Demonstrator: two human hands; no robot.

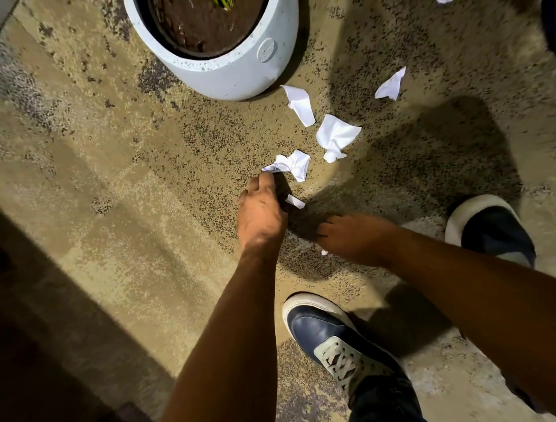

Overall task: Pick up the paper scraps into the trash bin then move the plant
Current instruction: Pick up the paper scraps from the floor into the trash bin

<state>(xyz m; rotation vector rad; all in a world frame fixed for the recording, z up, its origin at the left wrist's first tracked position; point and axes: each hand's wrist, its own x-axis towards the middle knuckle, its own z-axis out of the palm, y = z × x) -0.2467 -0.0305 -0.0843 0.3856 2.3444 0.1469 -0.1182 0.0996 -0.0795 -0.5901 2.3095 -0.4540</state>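
Several white paper scraps lie on the speckled floor: a crumpled one point(293, 165), a larger one point(335, 137), a folded one point(299, 104) beside the pot, and one further right point(389, 85). My left hand point(261, 211) reaches down, its fingertips touching the nearest crumpled scrap, and a small scrap point(295, 201) sticks out from its palm. My right hand point(352, 238) hovers low with curled fingers, a white bit of paper point(324, 252) showing at its lower edge. The plant's round white pot point(234, 75) with dark soil stands at the top. No trash bin is in view.
My two dark blue shoes with white soles stand at the bottom centre point(328, 334) and at the right point(493, 229). A dark shadowed strip point(45, 346) runs along the lower left. Another scrap point(443, 1) peeks in at the top edge.
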